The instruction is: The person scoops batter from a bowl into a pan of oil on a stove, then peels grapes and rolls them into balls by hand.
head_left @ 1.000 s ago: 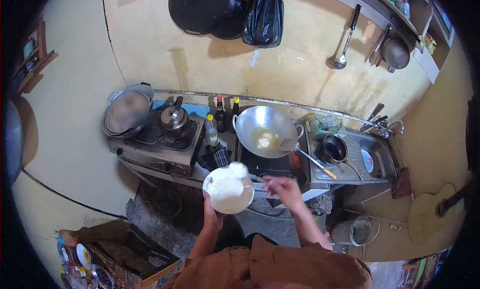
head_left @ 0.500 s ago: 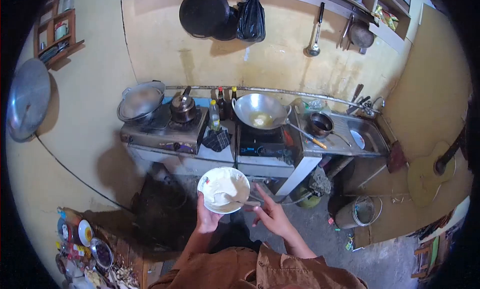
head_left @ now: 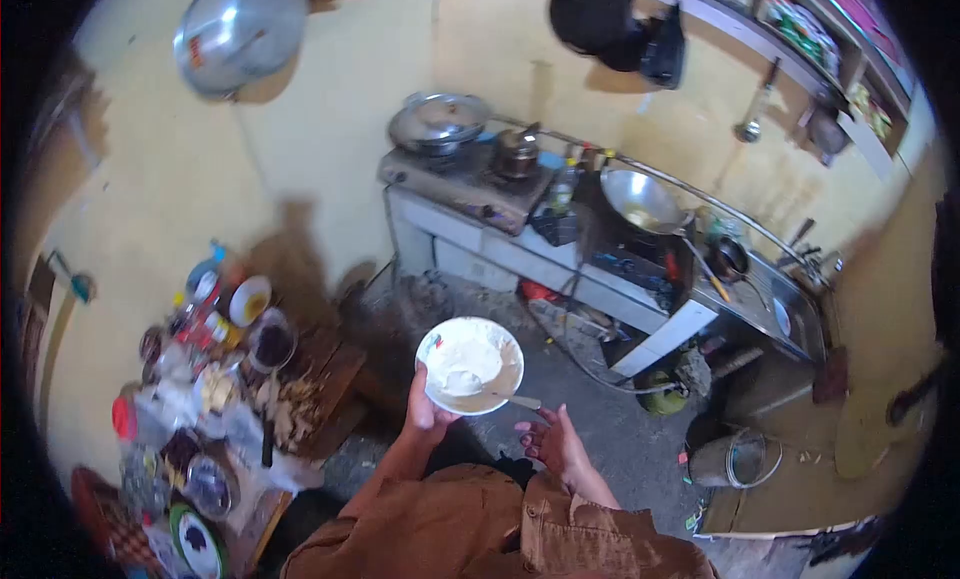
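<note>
The left hand (head_left: pixel 425 411) keeps its grip on the round white bowl of pale batter (head_left: pixel 469 365), held at chest height with a metal spoon (head_left: pixel 505 399) resting inside. The right hand (head_left: pixel 553 445) hangs open just beside it, off the spoon now. The view has swung left: the steel wok (head_left: pixel 640 201) on the stove sits farther off, and a cluttered low wooden tabletop (head_left: pixel 320 379) appears.

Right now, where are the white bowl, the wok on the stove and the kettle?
white bowl (head_left: pixel 497 331): head view, on its far rim.
wok (head_left: pixel 640 201): head view, on its inner wall.
kettle (head_left: pixel 517 151): head view, on its body.
</note>
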Demonstrator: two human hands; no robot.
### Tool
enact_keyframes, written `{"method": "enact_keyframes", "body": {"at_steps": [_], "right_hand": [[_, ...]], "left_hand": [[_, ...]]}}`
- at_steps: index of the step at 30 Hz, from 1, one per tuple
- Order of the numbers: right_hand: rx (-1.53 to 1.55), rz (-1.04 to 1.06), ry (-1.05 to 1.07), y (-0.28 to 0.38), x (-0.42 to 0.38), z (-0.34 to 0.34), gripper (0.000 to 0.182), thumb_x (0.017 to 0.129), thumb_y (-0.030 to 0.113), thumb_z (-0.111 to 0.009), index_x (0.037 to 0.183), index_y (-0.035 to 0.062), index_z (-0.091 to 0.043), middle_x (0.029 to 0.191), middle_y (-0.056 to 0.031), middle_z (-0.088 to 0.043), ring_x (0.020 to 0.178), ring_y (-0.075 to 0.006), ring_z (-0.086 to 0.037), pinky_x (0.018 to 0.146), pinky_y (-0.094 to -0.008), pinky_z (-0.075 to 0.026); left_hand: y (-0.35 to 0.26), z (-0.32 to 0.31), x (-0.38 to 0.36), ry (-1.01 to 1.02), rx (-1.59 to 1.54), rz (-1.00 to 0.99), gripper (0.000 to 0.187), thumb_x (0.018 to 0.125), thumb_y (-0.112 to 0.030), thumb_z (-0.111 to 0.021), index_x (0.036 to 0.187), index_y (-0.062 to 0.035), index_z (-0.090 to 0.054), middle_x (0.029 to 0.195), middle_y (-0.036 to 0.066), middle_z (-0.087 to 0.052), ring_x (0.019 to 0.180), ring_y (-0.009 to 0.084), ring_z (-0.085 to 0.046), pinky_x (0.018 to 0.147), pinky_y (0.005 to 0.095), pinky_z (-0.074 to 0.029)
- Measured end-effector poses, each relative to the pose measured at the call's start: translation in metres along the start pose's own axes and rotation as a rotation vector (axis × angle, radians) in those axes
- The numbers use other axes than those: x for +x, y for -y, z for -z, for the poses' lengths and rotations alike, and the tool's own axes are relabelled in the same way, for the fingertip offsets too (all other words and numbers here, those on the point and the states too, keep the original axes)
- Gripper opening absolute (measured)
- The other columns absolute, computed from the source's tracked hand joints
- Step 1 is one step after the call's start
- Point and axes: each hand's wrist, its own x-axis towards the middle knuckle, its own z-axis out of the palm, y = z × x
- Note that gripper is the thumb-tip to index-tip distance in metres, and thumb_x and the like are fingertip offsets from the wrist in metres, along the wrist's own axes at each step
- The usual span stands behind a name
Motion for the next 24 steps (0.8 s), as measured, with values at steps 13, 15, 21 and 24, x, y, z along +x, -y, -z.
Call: {"method": "enact_keyframes", "body": {"at_steps": [13,15,21,24], "right_hand": [[-0.057,-0.201,0.08,-0.134,0.074,-0.156,0.043,0.09,0.047,-0.047,0.112,0.0095,-0.05,0.09,-0.0063,-0.053,0.073,-0.0177,-0.048,0.062,-0.0308,-0.04],[-0.091,-0.19,0.113,-0.165,0.084,-0.207,0.042,0.091,0.043,-0.046,0.113,0.0078,-0.049,0.089,-0.0066,-0.054,0.072,-0.0175,-0.049,0.062,-0.0307,-0.04],[-0.373,-0.204,0.379,-0.256,0.091,-0.334,0.04,0.094,0.037,-0.041,0.116,0.0049,-0.05,0.092,-0.0078,-0.06,0.072,-0.0152,-0.053,0.063,-0.0298,-0.043],[-0.385,-0.247,0.421,-0.283,0.085,-0.357,0.041,0.093,0.039,-0.045,0.115,0.0047,-0.049,0.095,-0.0089,-0.059,0.076,-0.017,-0.055,0.065,-0.0301,-0.045]], "left_hand": [[-0.184,0.176,-0.2,-0.39,-0.095,-0.319,0.063,0.092,-0.051,-0.033,0.137,-0.0075,-0.029,0.134,0.015,-0.04,0.121,0.0314,-0.043,0.098,0.0472,-0.037],[-0.206,0.221,-0.238,-0.383,-0.138,-0.377,0.062,0.092,-0.05,-0.034,0.137,-0.0073,-0.029,0.135,0.014,-0.04,0.122,0.0313,-0.042,0.099,0.0455,-0.036],[-0.255,0.313,-0.334,-0.594,-0.29,-0.598,0.058,0.093,-0.046,-0.036,0.136,-0.0063,-0.032,0.133,0.014,-0.043,0.121,0.0294,-0.044,0.1,0.0449,-0.035],[-0.273,0.372,-0.373,-0.691,-0.284,-0.641,0.056,0.093,-0.044,-0.037,0.135,-0.0063,-0.032,0.131,0.014,-0.044,0.12,0.0296,-0.045,0.097,0.0457,-0.039]]}}
